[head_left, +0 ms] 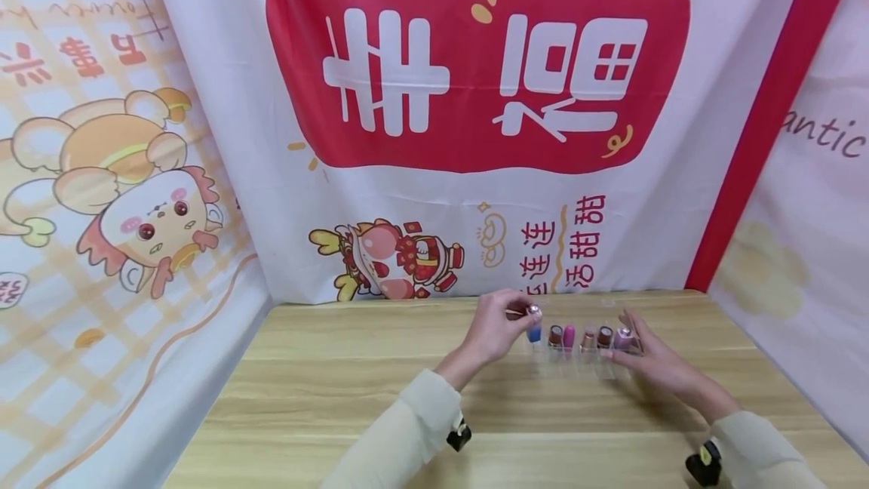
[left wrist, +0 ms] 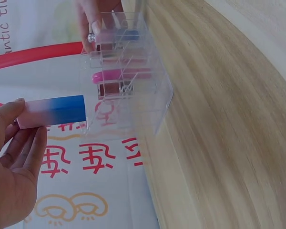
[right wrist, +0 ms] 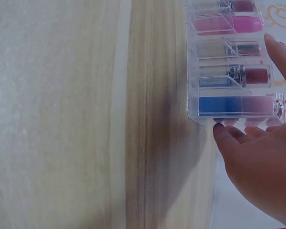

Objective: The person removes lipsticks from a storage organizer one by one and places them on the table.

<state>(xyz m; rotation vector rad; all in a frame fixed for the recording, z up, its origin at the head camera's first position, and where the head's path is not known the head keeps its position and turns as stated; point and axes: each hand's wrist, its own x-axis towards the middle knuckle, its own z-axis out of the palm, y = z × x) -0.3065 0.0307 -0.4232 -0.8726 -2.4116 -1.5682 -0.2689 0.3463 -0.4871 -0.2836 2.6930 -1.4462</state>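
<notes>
My left hand (head_left: pixel 490 329) pinches a lipstick tube (left wrist: pixel 55 112) at its pink end; the colour fades to blue at the other end. The tube is held upright just beyond the left end of a clear lipstick organizer (head_left: pixel 589 370), apart from the other lipsticks. At the organizer's right end, my right hand (head_left: pixel 664 362) grips it with thumb and fingers spread around the end. Inside stand two dark red lipsticks (right wrist: pixel 256 76), a bright pink lipstick (head_left: pixel 569 336), a brownish lipstick (right wrist: pixel 248 48) and a second pink-and-blue tube (right wrist: pixel 238 105).
The organizer stands on a wood-grain table (head_left: pixel 326 383), near its back edge. Behind hangs a white cloth (head_left: pixel 231 6) with a red printed panel, and patterned cloths (head_left: pixel 41 247) hang at both sides. A small black device (head_left: pixel 459 435) sits at each cuff.
</notes>
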